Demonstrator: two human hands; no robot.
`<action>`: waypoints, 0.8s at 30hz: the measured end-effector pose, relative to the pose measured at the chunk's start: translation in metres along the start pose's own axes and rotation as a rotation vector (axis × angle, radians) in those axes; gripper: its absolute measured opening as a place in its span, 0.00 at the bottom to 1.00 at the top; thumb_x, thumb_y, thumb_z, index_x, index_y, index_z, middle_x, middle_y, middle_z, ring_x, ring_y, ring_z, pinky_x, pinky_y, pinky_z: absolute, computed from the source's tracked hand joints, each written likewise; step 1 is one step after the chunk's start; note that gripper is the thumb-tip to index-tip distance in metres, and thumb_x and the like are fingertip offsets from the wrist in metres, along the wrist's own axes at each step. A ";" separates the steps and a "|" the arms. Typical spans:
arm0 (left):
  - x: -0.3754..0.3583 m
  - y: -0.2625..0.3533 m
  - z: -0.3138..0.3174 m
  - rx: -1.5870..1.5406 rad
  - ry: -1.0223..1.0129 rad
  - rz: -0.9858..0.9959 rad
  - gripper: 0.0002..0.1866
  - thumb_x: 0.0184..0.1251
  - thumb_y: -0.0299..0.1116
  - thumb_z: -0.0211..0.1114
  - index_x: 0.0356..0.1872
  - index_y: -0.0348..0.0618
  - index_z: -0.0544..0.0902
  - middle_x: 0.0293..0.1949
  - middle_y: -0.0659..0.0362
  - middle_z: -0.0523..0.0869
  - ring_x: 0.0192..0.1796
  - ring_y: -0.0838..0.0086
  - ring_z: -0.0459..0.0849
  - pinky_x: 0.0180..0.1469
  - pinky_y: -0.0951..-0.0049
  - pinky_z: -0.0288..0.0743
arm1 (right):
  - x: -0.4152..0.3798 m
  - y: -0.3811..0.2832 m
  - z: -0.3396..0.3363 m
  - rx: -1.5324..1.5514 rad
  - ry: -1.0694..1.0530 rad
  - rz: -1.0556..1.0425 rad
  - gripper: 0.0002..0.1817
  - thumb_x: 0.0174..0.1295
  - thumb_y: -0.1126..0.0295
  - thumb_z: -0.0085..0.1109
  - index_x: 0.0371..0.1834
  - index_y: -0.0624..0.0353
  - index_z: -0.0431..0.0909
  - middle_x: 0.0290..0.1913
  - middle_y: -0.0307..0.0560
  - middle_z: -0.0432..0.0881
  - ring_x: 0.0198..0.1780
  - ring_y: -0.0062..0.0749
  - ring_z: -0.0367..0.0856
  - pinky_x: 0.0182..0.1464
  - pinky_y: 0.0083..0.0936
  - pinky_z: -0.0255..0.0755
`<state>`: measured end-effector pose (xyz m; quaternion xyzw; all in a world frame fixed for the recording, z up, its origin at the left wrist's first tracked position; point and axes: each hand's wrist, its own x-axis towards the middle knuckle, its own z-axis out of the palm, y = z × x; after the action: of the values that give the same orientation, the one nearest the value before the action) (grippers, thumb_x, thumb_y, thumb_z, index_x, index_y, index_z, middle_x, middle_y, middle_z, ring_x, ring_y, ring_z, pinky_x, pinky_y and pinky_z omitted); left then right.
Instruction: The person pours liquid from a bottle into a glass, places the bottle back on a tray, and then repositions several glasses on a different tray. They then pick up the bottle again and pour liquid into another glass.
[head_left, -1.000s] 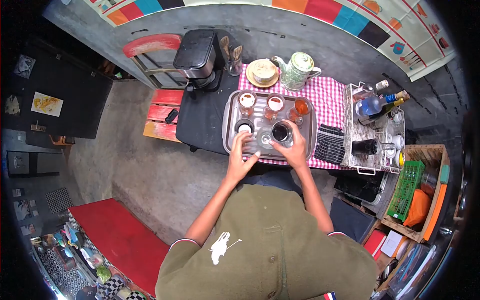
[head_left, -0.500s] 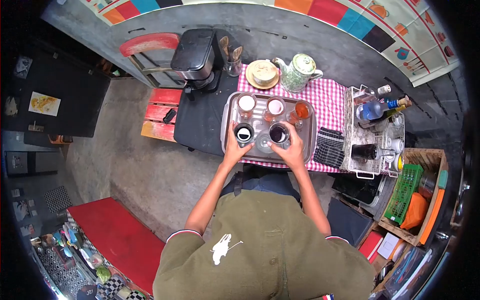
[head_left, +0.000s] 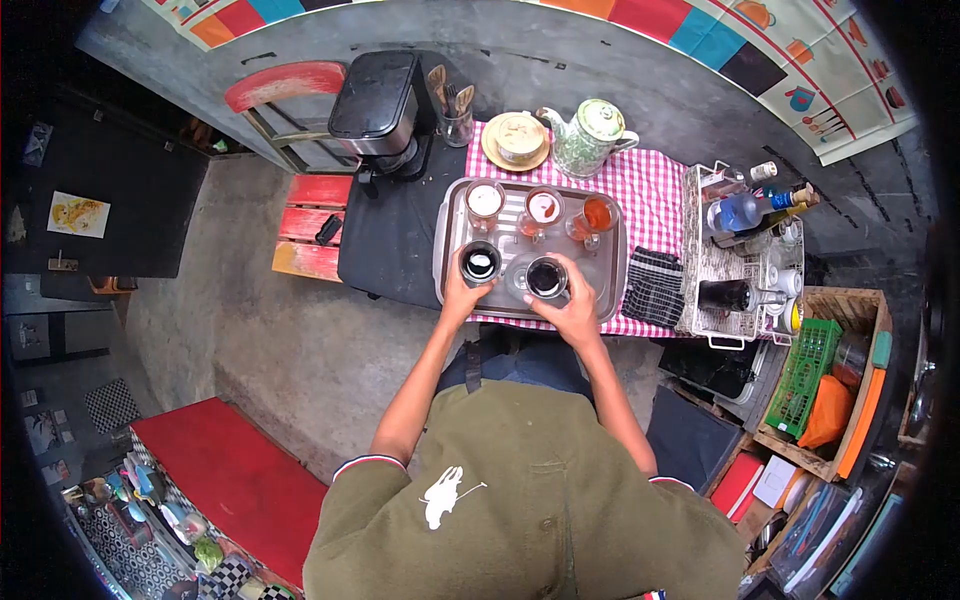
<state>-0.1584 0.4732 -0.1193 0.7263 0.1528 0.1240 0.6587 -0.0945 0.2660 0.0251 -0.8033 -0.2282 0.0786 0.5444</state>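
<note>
On the brown serving tray, my left hand is wrapped round a glass of dark drink at the near left. My right hand grips a second glass of dark drink, just right of it. Partly hidden by this second glass is a clear round glass piece, perhaps a saucer. Along the tray's far side stand a glass cup with a white top, another cup with white and red, and a glass cup of reddish-amber drink.
Behind the tray are a lidded bowl on a saucer and a green patterned teapot. A coffee maker and a utensil jar stand left. A dark folded cloth and a wire rack with bottles lie right.
My right hand has brought its glass nearer to me and slightly left, partly over the clear glass piece. My left hand keeps its hold. The whole view has shifted slightly.
</note>
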 end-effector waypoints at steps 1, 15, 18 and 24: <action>0.002 0.000 0.000 0.007 -0.006 -0.008 0.48 0.46 0.23 0.79 0.71 0.39 0.62 0.61 0.51 0.78 0.66 0.65 0.77 0.70 0.66 0.68 | 0.000 -0.001 0.000 -0.014 0.004 -0.009 0.37 0.48 0.69 0.80 0.63 0.64 0.74 0.55 0.53 0.84 0.57 0.37 0.84 0.60 0.32 0.76; 0.011 -0.004 -0.003 0.036 -0.036 0.000 0.48 0.46 0.25 0.81 0.70 0.40 0.61 0.58 0.54 0.80 0.63 0.67 0.79 0.67 0.67 0.70 | -0.006 -0.003 0.003 0.014 -0.016 0.037 0.38 0.49 0.67 0.80 0.64 0.62 0.73 0.58 0.55 0.83 0.60 0.44 0.84 0.62 0.36 0.75; 0.011 0.004 -0.004 0.024 -0.044 -0.005 0.47 0.46 0.26 0.81 0.70 0.40 0.65 0.58 0.55 0.81 0.62 0.68 0.79 0.67 0.68 0.71 | -0.007 -0.006 0.002 -0.001 -0.015 0.030 0.38 0.49 0.66 0.80 0.64 0.62 0.74 0.58 0.55 0.83 0.60 0.44 0.83 0.62 0.37 0.75; 0.005 -0.001 -0.004 0.018 -0.022 0.001 0.43 0.45 0.27 0.82 0.67 0.38 0.71 0.56 0.56 0.83 0.61 0.70 0.81 0.66 0.69 0.72 | -0.008 -0.007 0.002 -0.017 -0.004 -0.003 0.38 0.49 0.67 0.80 0.64 0.62 0.73 0.58 0.55 0.83 0.60 0.45 0.83 0.62 0.37 0.75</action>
<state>-0.1557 0.4787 -0.1195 0.7336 0.1463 0.1150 0.6536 -0.1041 0.2663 0.0300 -0.8074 -0.2312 0.0775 0.5372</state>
